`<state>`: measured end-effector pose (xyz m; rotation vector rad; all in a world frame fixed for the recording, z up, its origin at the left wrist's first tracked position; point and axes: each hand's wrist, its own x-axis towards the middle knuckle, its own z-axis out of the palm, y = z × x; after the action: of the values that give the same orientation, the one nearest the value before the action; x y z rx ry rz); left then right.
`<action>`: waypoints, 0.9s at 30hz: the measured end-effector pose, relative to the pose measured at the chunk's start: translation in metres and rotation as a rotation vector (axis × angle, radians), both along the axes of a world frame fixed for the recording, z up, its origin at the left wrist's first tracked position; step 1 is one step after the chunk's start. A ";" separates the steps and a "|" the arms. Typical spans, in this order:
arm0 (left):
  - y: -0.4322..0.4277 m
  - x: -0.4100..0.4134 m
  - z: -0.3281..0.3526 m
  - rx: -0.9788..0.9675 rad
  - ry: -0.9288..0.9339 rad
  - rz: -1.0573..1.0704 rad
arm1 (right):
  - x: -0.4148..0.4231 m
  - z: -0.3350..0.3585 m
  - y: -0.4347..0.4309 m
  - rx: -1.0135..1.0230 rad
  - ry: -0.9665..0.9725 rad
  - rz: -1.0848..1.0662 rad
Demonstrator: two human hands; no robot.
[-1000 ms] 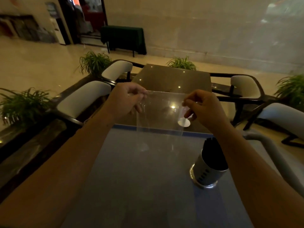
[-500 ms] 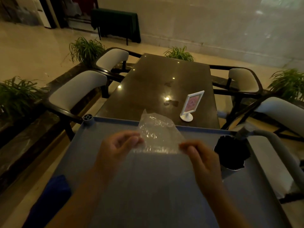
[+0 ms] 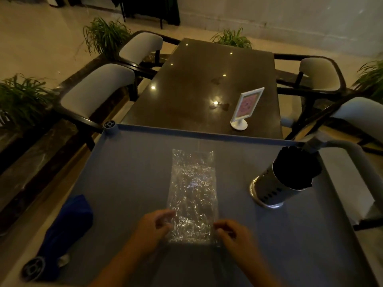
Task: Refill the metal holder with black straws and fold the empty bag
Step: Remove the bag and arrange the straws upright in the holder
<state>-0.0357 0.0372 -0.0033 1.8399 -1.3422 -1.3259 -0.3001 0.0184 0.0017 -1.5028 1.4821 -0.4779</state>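
The empty clear plastic bag (image 3: 192,193) lies flat and crinkled along the middle of the grey cart top (image 3: 128,183), its long side running away from me. My left hand (image 3: 153,226) pinches the bag's near left corner. At the near right corner my right hand (image 3: 230,232) holds the edge between thumb and fingers. The metal holder (image 3: 275,189), a perforated cylinder packed with black straws (image 3: 294,166), stands upright at the cart's right side, apart from both hands.
A blue cloth (image 3: 66,230) lies at the cart's near left corner. The cart's grey handle (image 3: 360,162) curves along the right. Beyond the cart's far rim stands a dark table (image 3: 196,90) with a white sign stand (image 3: 244,108), chairs and plants around it.
The bag was held up in the air stretched between both hands; it has come down and now lies spread flat on the cart top. Both hands moved down and toward me.
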 end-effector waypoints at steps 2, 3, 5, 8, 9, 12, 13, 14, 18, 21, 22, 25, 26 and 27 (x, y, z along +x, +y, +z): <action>-0.008 0.004 0.000 0.083 -0.056 -0.101 | -0.005 -0.001 -0.006 0.051 0.065 0.121; -0.014 0.008 0.002 0.109 -0.100 -0.144 | -0.007 0.001 -0.010 0.067 0.093 0.176; -0.028 0.012 0.012 0.131 -0.191 -0.196 | -0.011 0.008 -0.024 0.080 0.171 0.283; -0.051 0.005 0.033 -0.023 -0.299 -0.161 | -0.007 0.021 -0.051 -0.027 0.318 0.360; -0.058 0.000 0.037 -0.128 -0.357 -0.163 | -0.001 0.025 -0.058 -0.091 0.329 0.348; -0.079 -0.018 0.036 -0.328 -0.525 -0.325 | 0.024 0.029 -0.079 -0.324 0.370 0.397; -0.084 -0.024 0.031 -0.338 -0.567 -0.420 | 0.032 0.029 -0.085 -0.389 0.385 0.451; -0.089 -0.028 0.026 -0.320 -0.593 -0.503 | 0.039 0.028 -0.091 -0.428 0.397 0.524; -0.099 -0.027 0.003 -0.177 -0.742 -0.729 | 0.049 0.007 -0.112 -0.328 0.570 0.787; -0.104 -0.017 -0.014 -0.076 -0.856 -0.836 | 0.043 -0.016 -0.120 -0.272 0.716 0.852; -0.106 -0.013 -0.019 -0.055 -0.879 -0.863 | 0.041 -0.023 -0.121 -0.275 0.751 0.864; -0.108 -0.006 -0.024 -0.045 -0.900 -0.908 | 0.036 -0.031 -0.118 -0.286 0.775 0.851; -0.108 -0.005 -0.025 -0.042 -0.895 -0.910 | 0.035 -0.032 -0.117 -0.283 0.770 0.846; -0.108 -0.005 -0.026 -0.037 -0.891 -0.908 | 0.035 -0.033 -0.117 -0.276 0.767 0.843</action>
<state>-0.0402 -0.0703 -0.0295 1.9257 -2.8753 -0.7522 -0.2651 -0.0984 -0.0316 -2.5089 1.1482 0.4755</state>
